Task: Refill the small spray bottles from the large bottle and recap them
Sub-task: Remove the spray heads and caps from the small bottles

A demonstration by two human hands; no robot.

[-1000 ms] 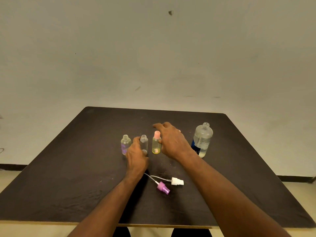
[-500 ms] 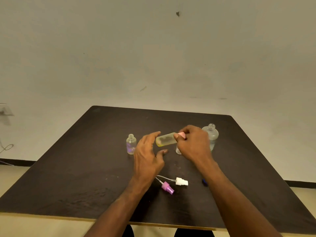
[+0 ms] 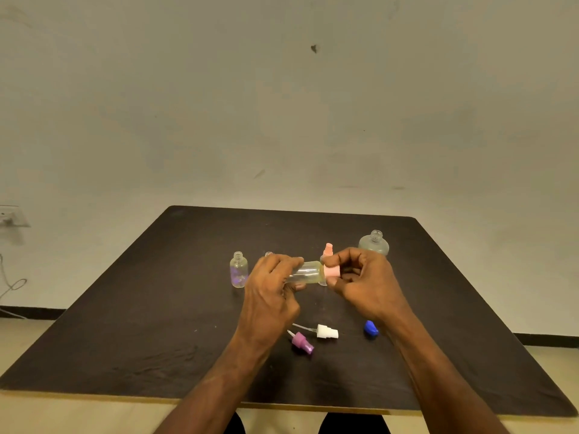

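Both hands hold the yellow spray bottle sideways above the bench: left hand grips the body, right hand pinches its pink cap. Large bottle half hidden behind the right hand; loose purple sprayer, white sprayer, blue cap lie nearer.

We see soft, dim, even light, its source unclear. The wall darkens toward the corners. Faint shadows sit beneath the forearms on the matte table, without glare. Wide-angle bending curves the table's edges. Detail is slightly soft throughout.
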